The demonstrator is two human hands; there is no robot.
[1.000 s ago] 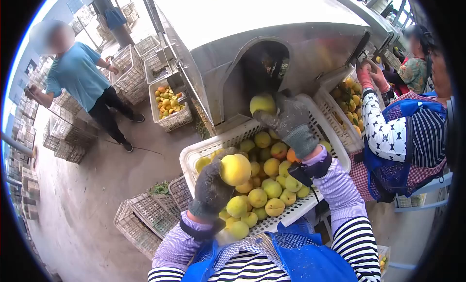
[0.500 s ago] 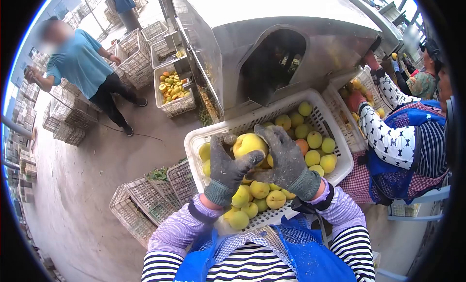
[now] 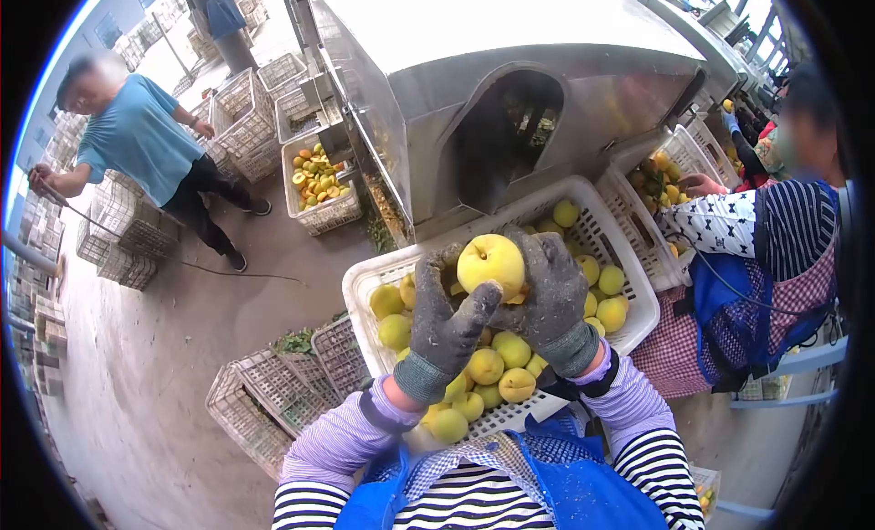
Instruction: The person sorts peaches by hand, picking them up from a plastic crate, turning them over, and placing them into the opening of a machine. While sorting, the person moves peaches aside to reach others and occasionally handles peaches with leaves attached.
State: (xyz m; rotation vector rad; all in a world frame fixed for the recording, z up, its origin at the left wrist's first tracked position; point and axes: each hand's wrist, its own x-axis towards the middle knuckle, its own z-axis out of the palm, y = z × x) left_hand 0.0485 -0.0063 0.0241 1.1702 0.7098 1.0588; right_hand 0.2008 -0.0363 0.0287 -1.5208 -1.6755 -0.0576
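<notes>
A yellow peach (image 3: 490, 261) is held up between my two gloved hands, stem hollow facing up. My left hand (image 3: 442, 325), in a dirty grey glove, closes on its left side with the thumb pressed near the underside. On the other side, my right hand (image 3: 554, 302) curls against it, its fingers partly hidden. Something orange-yellow shows below the peach by the right glove; I cannot make out what it is. Beneath both hands, a white plastic crate (image 3: 609, 227) holds many yellow-green peaches (image 3: 486, 366).
A metal machine housing with a dark opening (image 3: 506, 133) stands behind the crate. At right, a co-worker's patterned sleeve (image 3: 715, 220) reaches over another fruit crate (image 3: 629, 197). Stacked crates (image 3: 264, 402) sit left. A person in blue (image 3: 146, 133) holds a hose-like line; cut fruit fills a crate (image 3: 333, 218).
The peach has been raised and turned so its stem hollow shows, moving slightly right with both hands. The co-worker's arm at right has shifted; the person in blue has raised the line.
</notes>
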